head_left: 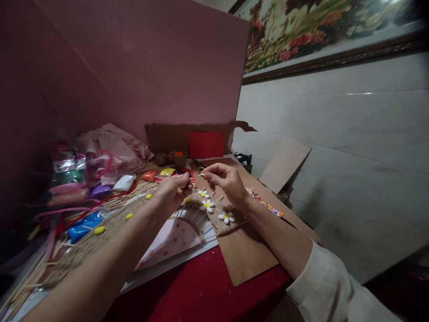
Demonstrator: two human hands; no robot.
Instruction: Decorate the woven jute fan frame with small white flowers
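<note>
My left hand [172, 190] and my right hand [225, 179] are raised close together over a jute-wrapped arch [110, 223] lying on the table. The right fingertips pinch a tiny white piece [203, 175]. The left fingers are pinched shut near it; what they hold is too small to tell. Below the hands, three white daisies with yellow centres [208, 205] sit on the arch's right end. Small yellow blobs [99, 230] dot its left part. A pink polka-dot paper [170, 239] lies inside the arch.
A brown cardboard sheet [246, 255] lies on the red tablecloth [201, 290]. Coloured clay packs [83, 226] and bags crowd the left side. A red card [206, 145] leans at the back against a pink wall. A grey wall stands to the right.
</note>
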